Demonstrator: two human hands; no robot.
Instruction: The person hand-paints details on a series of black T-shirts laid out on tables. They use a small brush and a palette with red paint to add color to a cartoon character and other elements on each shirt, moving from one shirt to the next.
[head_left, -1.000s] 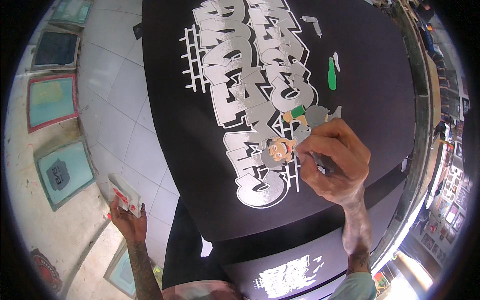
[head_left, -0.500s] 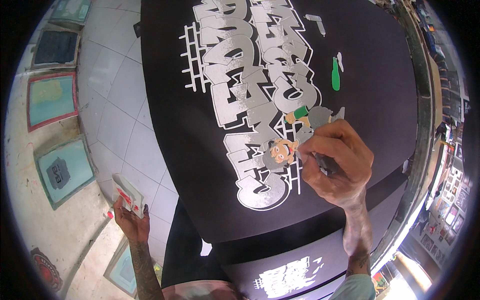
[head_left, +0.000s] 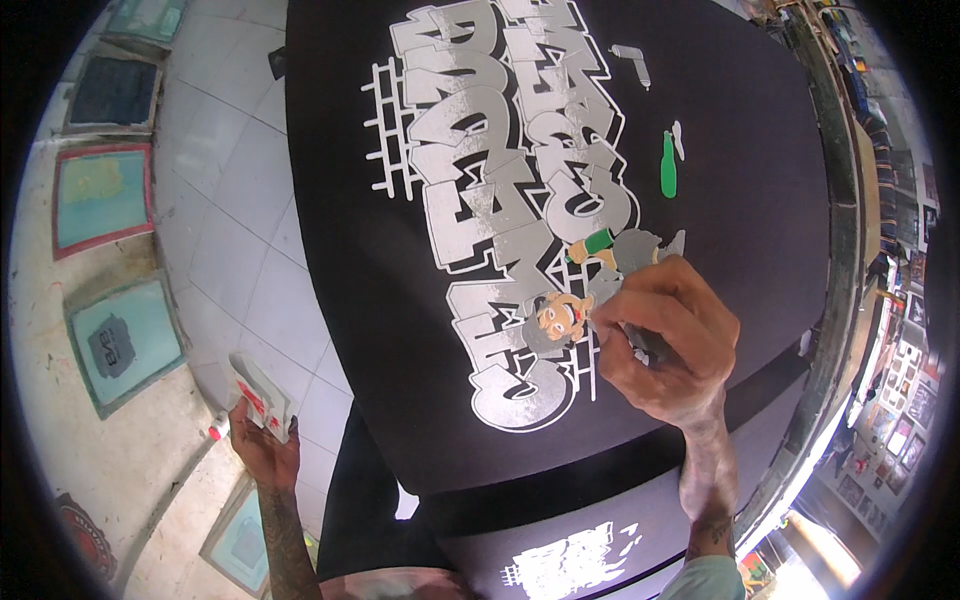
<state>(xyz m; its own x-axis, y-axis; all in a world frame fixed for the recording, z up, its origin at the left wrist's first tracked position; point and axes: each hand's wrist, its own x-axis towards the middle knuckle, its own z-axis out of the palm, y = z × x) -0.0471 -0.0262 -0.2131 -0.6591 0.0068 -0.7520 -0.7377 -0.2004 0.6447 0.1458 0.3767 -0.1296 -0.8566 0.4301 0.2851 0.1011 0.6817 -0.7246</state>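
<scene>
A black printing board [head_left: 760, 180] carries silver-white graffiti lettering [head_left: 460, 150] with a cartoon figure [head_left: 560, 320] and a green bottle shape [head_left: 668, 165]. My right hand [head_left: 665, 345] is pinched over the figure, just right of its face; whatever its fingertips hold is hidden. At the lower left, off the board, my left hand [head_left: 265, 450] grips a folded pale paper [head_left: 255, 385] marked with red.
Framed screens [head_left: 105, 205] line a worn ledge at the left, beside pale floor tiles [head_left: 245, 250]. A dark rail [head_left: 840, 230] edges the board's right, with pinned pictures [head_left: 905, 400] beyond. A second board with white print [head_left: 560, 560] lies at the bottom.
The board and its print sit slightly lower in the picture than half a second ago. My right hand stays pinched at the figure; my left hand still holds the paper.
</scene>
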